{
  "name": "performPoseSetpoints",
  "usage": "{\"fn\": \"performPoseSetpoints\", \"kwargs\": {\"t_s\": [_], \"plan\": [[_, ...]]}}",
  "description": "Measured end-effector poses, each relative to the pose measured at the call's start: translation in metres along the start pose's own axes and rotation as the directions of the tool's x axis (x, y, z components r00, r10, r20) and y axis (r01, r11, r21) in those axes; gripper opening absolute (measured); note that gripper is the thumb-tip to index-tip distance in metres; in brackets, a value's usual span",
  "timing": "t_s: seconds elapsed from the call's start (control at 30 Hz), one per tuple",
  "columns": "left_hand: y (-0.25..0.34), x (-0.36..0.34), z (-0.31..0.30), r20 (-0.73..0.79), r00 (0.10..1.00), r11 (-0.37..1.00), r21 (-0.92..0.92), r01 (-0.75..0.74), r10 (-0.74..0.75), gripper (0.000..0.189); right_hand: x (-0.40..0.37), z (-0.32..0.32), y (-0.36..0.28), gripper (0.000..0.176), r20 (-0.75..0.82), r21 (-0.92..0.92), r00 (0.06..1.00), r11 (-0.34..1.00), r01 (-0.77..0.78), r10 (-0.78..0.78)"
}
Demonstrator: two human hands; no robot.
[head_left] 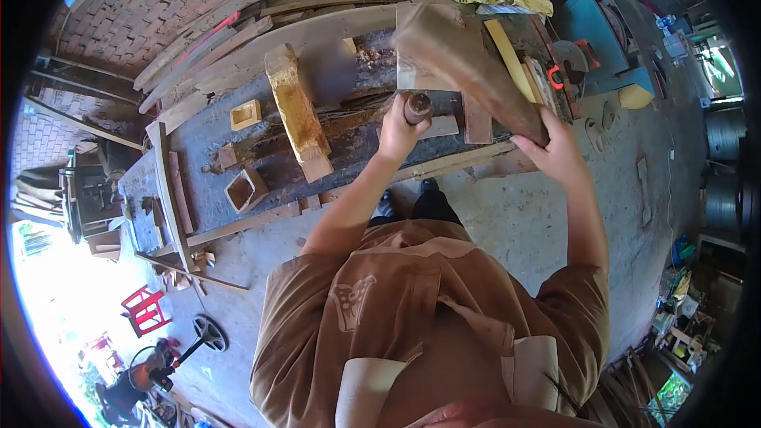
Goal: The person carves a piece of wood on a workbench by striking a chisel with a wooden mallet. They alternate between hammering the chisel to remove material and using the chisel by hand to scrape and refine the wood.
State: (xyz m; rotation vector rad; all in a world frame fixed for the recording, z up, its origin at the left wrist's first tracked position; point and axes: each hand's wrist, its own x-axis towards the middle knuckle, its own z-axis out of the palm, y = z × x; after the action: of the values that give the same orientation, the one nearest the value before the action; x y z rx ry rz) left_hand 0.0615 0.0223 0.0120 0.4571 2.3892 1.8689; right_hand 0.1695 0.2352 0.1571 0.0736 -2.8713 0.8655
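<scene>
My left hand (403, 128) is wrapped round the thick, round wooden handle of a chisel (418, 106), its butt end facing up at me. The blade is hidden below the hand. In my right hand (551, 147) is the lower end of a long, heavy wooden mallet (476, 75), bent like a club. It is raised over the bench, with its broad end up and to the left, slightly blurred. Left of my left hand, a yellowish wooden beam (299, 115) with a hollowed face lies across the dark workbench (202, 143).
Small hollow wooden blocks (246, 115) lie on the bench's left side. At the right end are a yellow strip (509, 59) and a red-and-black tape measure (556, 78). Long planks (317, 16) lean along the brick wall. A red stool (146, 311) stands on the floor.
</scene>
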Motion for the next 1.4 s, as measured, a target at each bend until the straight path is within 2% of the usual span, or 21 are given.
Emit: {"fn": "performPoseSetpoints", "kwargs": {"t_s": [0.03,0.13,0.27,0.33,0.4,0.43,0.53,0.57,0.6,0.67,0.7,0.77,0.8,0.87,0.93,1.03,1.13,1.17,1.23,1.37,1.4], "plan": [[0.003,-0.001,0.001,-0.009,0.999,0.998,0.048,-0.035,0.035,0.040,0.000,0.001,-0.002,0.044,-0.098,0.143,0.995,0.990,0.015,-0.001],[0.004,-0.003,0.004,0.001,1.000,0.999,0.035,-0.012,0.012,0.039,-0.003,0.017,0.005,0.045,-0.047,0.221,0.999,0.975,0.029,-0.019],[-0.003,-0.005,0.005,-0.010,0.999,0.996,-0.083,-0.041,0.040,0.039,-0.004,0.015,0.006,0.044,0.202,-0.090,0.968,0.987,-0.131,0.147],[-0.001,-0.009,0.002,-0.006,0.999,0.999,0.023,-0.049,0.049,0.039,-0.004,0.009,-0.002,0.044,0.132,-0.076,0.987,0.994,-0.084,0.094],[-0.001,-0.010,0.002,-0.005,0.999,0.999,0.025,-0.040,0.040,0.039,-0.006,0.007,-0.009,0.046,-0.082,0.191,0.997,0.981,0.017,-0.001],[-0.002,-0.011,0.002,-0.009,0.999,0.999,0.025,-0.035,0.035,0.039,-0.008,0.009,-0.014,0.047,-0.187,0.220,0.982,0.973,0.068,-0.026],[-0.010,-0.008,0.005,-0.011,0.999,0.999,-0.023,-0.049,0.048,0.040,-0.012,0.029,-0.007,0.046,-0.202,0.318,0.977,0.938,0.136,-0.074],[-0.016,-0.007,0.007,-0.008,0.999,0.998,-0.056,-0.042,0.041,0.041,-0.014,0.035,0.003,0.045,-0.061,0.225,0.996,0.971,0.083,-0.071],[-0.026,-0.006,0.008,-0.007,0.999,0.997,-0.057,-0.046,0.045,0.041,-0.014,0.033,0.001,0.045,-0.065,0.223,0.995,0.971,0.084,-0.071],[-0.042,-0.006,0.007,0.028,0.991,0.991,-0.007,-0.131,0.131,0.043,-0.011,0.028,-0.007,0.044,0.253,-0.043,0.963,0.995,-0.088,0.096],[-0.038,-0.007,0.005,0.060,0.998,0.996,-0.090,-0.009,0.014,0.045,-0.011,0.026,-0.010,0.044,0.252,-0.039,0.963,0.996,-0.086,0.093],[-0.030,-0.007,0.002,0.040,0.999,0.995,-0.100,-0.024,0.028,0.045,-0.014,0.021,-0.013,0.043,-0.023,0.152,0.999,0.987,0.044,-0.041],[-0.029,-0.009,0.003,0.021,0.999,0.993,-0.115,-0.038,0.041,0.045,-0.014,0.021,-0.015,0.043,-0.023,0.152,0.999,0.988,0.037,-0.033],[-0.032,-0.009,0.004,0.022,0.998,0.989,-0.136,-0.056,0.060,0.043,-0.010,0.022,-0.018,0.044,-0.228,0.279,0.965,0.940,0.195,-0.132],[-0.024,-0.010,0.002,0.012,0.997,0.993,-0.092,-0.069,0.070,0.042,-0.013,0.029,-0.013,0.044,-0.258,0.227,0.952,0.947,0.228,-0.167],[-0.040,-0.011,0.003,0.040,0.997,0.991,-0.120,-0.065,0.070,0.041,-0.017,0.037,-0.010,0.044,0.145,-0.011,0.989,1.000,0.001,0.001],[-0.033,-0.013,-0.001,0.020,0.994,0.982,-0.156,-0.107,0.112,0.039,-0.020,0.035,-0.011,0.042,0.075,0.111,0.994,0.991,0.075,-0.083],[-0.019,-0.015,-0.004,0.005,0.999,0.975,-0.216,-0.049,0.051,0.040,-0.019,0.035,-0.015,0.042,0.082,0.111,0.993,0.991,0.075,-0.085],[-0.027,-0.015,-0.002,-0.002,0.999,0.978,-0.200,-0.054,0.054,0.042,-0.020,0.035,-0.023,0.039,-0.099,0.255,0.990,0.959,0.122,-0.100],[-0.029,-0.013,-0.003,-0.001,0.993,0.978,-0.173,-0.114,0.116,0.041,-0.024,0.050,-0.015,0.038,-0.138,0.276,0.985,0.951,0.139,-0.104],[-0.027,-0.013,-0.004,-0.009,0.989,0.979,-0.142,-0.147,0.147,0.039,-0.025,0.050,-0.012,0.039,0.002,0.106,0.998,0.992,0.068,-0.069]]}}
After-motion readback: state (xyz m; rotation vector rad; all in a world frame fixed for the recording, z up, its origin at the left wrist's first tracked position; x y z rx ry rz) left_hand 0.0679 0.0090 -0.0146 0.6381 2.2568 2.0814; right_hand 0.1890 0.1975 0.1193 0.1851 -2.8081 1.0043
